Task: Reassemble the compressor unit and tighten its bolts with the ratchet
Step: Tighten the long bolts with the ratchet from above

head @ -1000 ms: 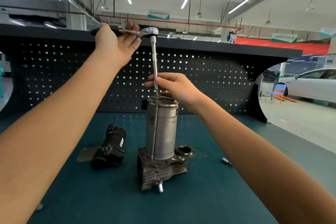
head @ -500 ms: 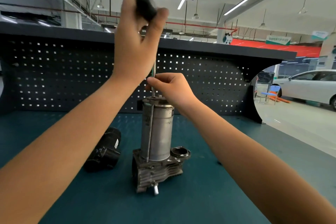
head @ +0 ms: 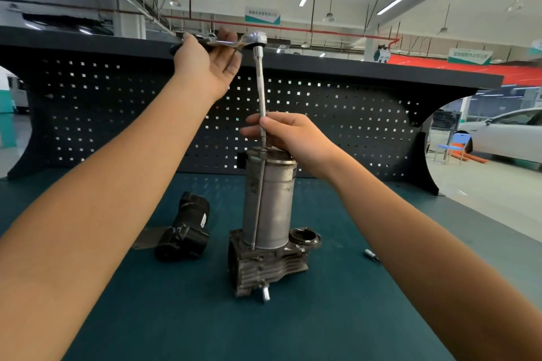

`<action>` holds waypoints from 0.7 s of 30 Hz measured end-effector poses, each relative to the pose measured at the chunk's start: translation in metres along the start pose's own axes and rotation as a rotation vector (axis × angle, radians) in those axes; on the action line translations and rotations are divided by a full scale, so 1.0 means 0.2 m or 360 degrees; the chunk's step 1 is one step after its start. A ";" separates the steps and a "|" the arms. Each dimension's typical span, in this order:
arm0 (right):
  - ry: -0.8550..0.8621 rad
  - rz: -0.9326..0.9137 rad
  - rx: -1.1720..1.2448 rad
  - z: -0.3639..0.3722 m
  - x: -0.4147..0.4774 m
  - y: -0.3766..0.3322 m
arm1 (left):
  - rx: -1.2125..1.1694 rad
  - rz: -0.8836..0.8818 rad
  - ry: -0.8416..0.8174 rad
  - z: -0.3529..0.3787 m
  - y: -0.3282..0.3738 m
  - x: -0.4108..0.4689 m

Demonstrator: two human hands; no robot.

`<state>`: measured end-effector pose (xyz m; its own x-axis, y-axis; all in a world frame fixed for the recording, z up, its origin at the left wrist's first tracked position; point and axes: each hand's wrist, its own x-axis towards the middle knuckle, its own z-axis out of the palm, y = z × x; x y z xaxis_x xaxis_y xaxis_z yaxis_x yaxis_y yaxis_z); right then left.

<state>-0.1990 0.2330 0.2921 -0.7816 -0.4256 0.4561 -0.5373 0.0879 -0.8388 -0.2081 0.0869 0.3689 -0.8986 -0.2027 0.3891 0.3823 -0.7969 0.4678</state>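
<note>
Your left hand (head: 208, 67) holds ratchet (head: 255, 38) handle, high up. Your right hand (head: 290, 138) pinches long bar (head: 260, 88) just above compressor (head: 269, 202) top. Compressor stands upright at tabletop (head: 322, 316) middle, black part (head: 184, 231) lying left of it.

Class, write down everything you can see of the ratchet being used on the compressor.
The ratchet is shiny metal with a rounded head and a black grip, held roughly level above the compressor. The left hand grips its handle. A long, slim metal extension bar hangs from the head, nearly upright, its lower end meeting the top of the compressor's cylinder. The right hand pinches the bar just above that point.
</note>
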 end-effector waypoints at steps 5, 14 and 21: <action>0.0215 -0.0197 -0.0204 0.02 -0.01 0.03 | 0.0372 0.0091 -0.0243 0.03 -0.03 -0.05; 0.0155 -0.0024 -0.0576 -0.06 -0.02 0.04 | 0.0555 0.0296 -0.0278 0.11 -0.08 -0.12; 0.0006 0.0155 -0.0754 -0.02 -0.05 0.12 | 0.0502 0.0219 -0.0251 0.08 -0.06 -0.12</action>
<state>-0.2040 0.2424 0.2686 -0.8362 -0.3919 0.3837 -0.5460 0.5280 -0.6505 -0.1887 0.1113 0.3669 -0.7995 -0.1857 0.5712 0.5665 -0.5492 0.6144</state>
